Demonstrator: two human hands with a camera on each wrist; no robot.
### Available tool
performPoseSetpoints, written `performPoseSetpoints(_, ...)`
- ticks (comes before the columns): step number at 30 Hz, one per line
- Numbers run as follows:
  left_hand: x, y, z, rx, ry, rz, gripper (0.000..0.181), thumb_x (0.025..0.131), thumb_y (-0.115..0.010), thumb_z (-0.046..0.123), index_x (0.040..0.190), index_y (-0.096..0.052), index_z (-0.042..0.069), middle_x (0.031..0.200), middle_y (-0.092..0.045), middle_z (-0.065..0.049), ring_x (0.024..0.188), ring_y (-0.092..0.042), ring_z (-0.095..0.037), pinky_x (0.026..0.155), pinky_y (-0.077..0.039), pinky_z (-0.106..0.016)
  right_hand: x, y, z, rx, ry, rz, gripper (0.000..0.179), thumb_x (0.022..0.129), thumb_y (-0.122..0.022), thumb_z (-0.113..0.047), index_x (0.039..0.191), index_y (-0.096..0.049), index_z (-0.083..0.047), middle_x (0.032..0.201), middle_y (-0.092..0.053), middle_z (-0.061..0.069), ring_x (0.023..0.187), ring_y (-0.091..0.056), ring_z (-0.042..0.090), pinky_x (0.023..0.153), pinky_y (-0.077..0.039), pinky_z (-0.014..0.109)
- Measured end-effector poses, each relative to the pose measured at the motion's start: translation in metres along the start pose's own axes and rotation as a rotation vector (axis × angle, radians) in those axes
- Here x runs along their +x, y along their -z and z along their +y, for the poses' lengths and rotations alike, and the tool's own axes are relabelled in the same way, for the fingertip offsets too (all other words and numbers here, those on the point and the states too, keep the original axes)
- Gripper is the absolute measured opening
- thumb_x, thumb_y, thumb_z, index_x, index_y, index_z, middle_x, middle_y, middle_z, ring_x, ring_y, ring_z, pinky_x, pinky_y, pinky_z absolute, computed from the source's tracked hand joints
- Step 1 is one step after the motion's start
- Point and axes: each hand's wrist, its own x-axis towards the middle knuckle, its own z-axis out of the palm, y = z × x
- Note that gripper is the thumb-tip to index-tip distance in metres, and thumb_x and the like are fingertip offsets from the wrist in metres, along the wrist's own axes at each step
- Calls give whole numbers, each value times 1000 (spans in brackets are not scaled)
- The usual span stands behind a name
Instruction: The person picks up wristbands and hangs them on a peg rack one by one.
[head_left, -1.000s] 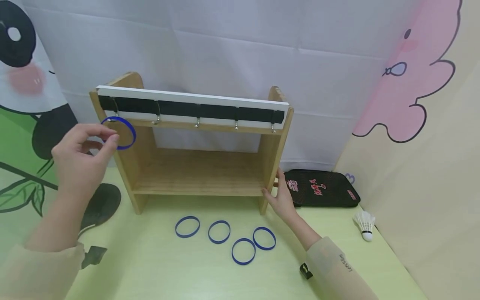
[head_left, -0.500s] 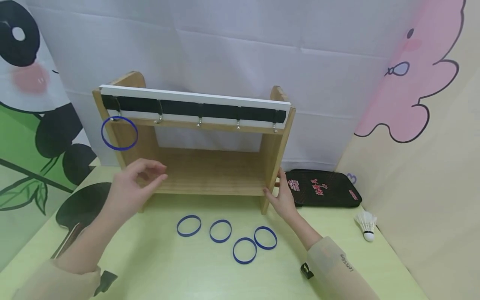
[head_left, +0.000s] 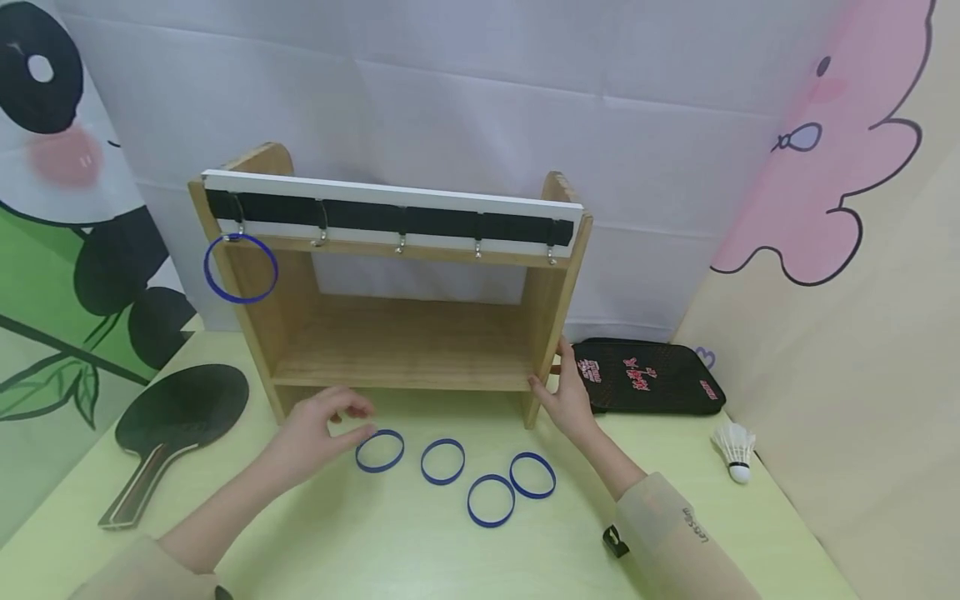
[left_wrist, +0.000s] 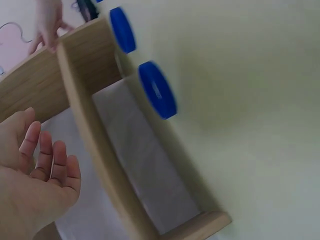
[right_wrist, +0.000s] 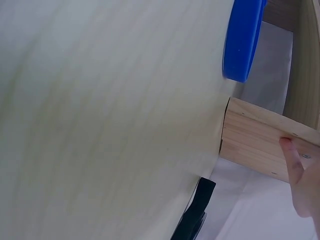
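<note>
A small wooden shelf (head_left: 397, 342) carries a white rail (head_left: 390, 187) with a black strip and several metal hooks. One blue ring band (head_left: 242, 302) hangs from the leftmost hook. On the table lie more blue bands, the leftmost band (head_left: 380, 471) closest to my left hand (head_left: 318, 437). That hand holds nothing; its fingers are loosely bent, and the thumb tip overlaps the band's rim in the head view. My right hand (head_left: 566, 404) holds the shelf's right side panel low down, the thumb at its front edge. In the right wrist view one digit touches the panel's face (right_wrist: 260, 142).
On the left lies a black table tennis paddle (head_left: 183, 408). To the right are a black zip case (head_left: 648, 379), a shuttlecock (head_left: 735, 450) and a small black clip-like piece (head_left: 615, 542) near the right sleeve. A white cloth (head_left: 465, 83) hangs behind the shelf.
My left hand let go of the blue band, leaving it on the leftmost hook, and moved down and right to the leftmost band on the table. The right hand stays at the shelf.
</note>
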Motion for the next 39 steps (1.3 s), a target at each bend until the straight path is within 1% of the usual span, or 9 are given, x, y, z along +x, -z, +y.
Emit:
performPoseSetpoints(4, -5, -15, -8, 22, 21, -114, 18, 79, -77, 21, 93, -66, 21, 94, -61, 8, 88, -55, -13, 75, -50, -36, 0, 0, 1, -1, -19, -10, 82, 88, -64, -13, 150, -11, -20, 136, -41, 14, 103, -56, 30, 66, -55, 37)
performPoseSetpoints(6, -5, -19, -14, 47, 19, -155, 18, 79, -77, 22, 94, -67, 19, 94, -61, 8, 90, -55, -13, 78, -51, -38, 0, 0, 1, -1, -19, -11, 82, 88, -64, -14, 150, -11, -20, 136, -40, 14, 103, -56, 30, 65, -55, 37)
performPoseSetpoints(10, -3, -27, -27, 104, 5, -216, 20, 77, -78, 23, 93, -68, 15, 92, -61, 9, 90, -56, -15, 80, -51, -38, 0, 0, 1, -7, -7, -8, 81, 89, -64, -14, 150, -11, -20, 135, -41, 15, 102, -56, 30, 64, -55, 37)
performPoseSetpoints(15, -1, -31, -39, 142, -8, -284, 18, 75, -79, 22, 88, -69, 16, 90, -62, 9, 94, -59, -22, 84, -50, -42, 1, -2, 0, -21, -3, -9, 81, 89, -64, -15, 150, -10, -20, 136, -41, 14, 102, -56, 30, 63, -54, 36)
performPoseSetpoints(18, -1, -33, -43, 140, -39, -325, 16, 73, -80, 22, 84, -68, 18, 86, -61, 10, 89, -59, -19, 80, -51, -37, 0, -2, -1, -17, -10, -7, 80, 89, -64, -15, 150, -12, -20, 136, -41, 14, 102, -57, 30, 63, -54, 37)
performPoseSetpoints(22, -1, -35, -45, 127, -87, -376, 15, 72, -81, 20, 78, -66, 19, 78, -57, 11, 74, -53, -8, 67, -48, -25, -2, 0, -4, -9, -23, 0, 79, 89, -64, -14, 149, -13, -20, 135, -42, 13, 103, -57, 30, 64, -55, 39)
performPoseSetpoints(25, -1, -37, -44, 124, -103, -402, 15, 73, -81, 18, 75, -66, 19, 75, -56, 11, 71, -53, -6, 65, -48, -22, -3, 1, -4, -6, -29, 3, 78, 90, -63, -14, 149, -13, -20, 136, -41, 13, 104, -57, 31, 64, -56, 40)
performPoseSetpoints(30, -1, -39, -43, 117, -83, -433, 16, 74, -79, 15, 73, -65, 21, 74, -55, 15, 71, -54, -4, 65, -50, -21, -2, 0, -1, -9, -23, 9, 79, 90, -63, -15, 150, -12, -21, 136, -41, 13, 103, -57, 32, 64, -55, 40)
performPoseSetpoints(39, -2, -40, -39, 125, -66, -437, 17, 74, -79, 11, 74, -63, 17, 74, -56, 12, 70, -54, -4, 64, -49, -21, -2, -2, 2, -16, -24, 9, 79, 89, -64, -15, 150, -13, -21, 137, -41, 12, 103, -57, 28, 65, -54, 39)
